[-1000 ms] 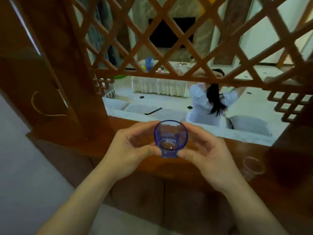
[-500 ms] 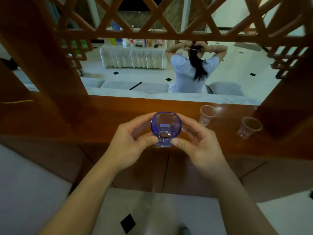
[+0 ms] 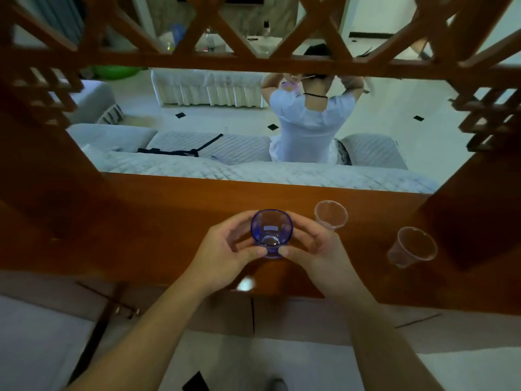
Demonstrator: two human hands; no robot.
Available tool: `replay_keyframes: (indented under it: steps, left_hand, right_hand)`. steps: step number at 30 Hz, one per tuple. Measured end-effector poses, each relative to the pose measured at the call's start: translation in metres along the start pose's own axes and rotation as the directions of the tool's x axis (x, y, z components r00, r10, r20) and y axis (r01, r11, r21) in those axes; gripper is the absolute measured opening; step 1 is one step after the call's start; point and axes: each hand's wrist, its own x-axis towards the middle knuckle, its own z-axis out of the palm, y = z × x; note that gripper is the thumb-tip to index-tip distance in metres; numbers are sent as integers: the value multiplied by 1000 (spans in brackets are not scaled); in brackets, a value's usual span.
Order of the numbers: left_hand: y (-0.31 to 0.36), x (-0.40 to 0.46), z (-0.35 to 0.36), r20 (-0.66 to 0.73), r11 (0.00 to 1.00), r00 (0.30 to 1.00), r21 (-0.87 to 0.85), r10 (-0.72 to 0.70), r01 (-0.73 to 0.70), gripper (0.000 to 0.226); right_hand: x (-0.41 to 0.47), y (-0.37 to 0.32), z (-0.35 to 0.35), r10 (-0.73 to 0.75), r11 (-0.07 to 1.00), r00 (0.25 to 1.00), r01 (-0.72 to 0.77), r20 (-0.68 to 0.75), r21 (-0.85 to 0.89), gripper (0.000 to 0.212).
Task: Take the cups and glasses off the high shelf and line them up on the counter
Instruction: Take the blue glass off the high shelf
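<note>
Blue glass [image 3: 271, 232] lowered near counter [image 3: 169, 221]; both hands [image 3: 225, 255] cupping it

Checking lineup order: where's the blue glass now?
Head view, centre: blue glass held between left hand and right hand over the wooden counter, left of two clear plastic cups.

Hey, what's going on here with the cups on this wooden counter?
A person is holding a small blue glass upright in both hands, left hand and right hand, just over the wooden counter. Two clear plastic cups already stand on the counter to the right. Whether the blue glass touches the counter is hard to tell.
</note>
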Motion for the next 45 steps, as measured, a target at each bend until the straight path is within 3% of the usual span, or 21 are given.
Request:
replay_keyframes:
  steps: [8, 21, 29, 45]
  left_hand:
    - [-26, 38, 1, -11, 994, 994, -43, -105, 104, 68]
    - [-36, 50, 5, -33, 990, 990, 13, -138, 139, 70]
    - [-30, 38, 8, -69, 988, 988, 62, -140, 145, 84]
    - [27, -55, -6, -145, 995, 989, 97, 32, -18, 41]
  right_hand:
    - [37, 17, -16, 71, 992, 997, -72, -13, -107, 63]
    - [48, 32, -23, 93, 978, 994, -101, -49, -184, 65]
    - [40, 29, -21, 82, 973, 995, -93, -64, -213, 78]
    - [-70, -27, 43, -74, 991, 945, 32, -319, -133, 55]
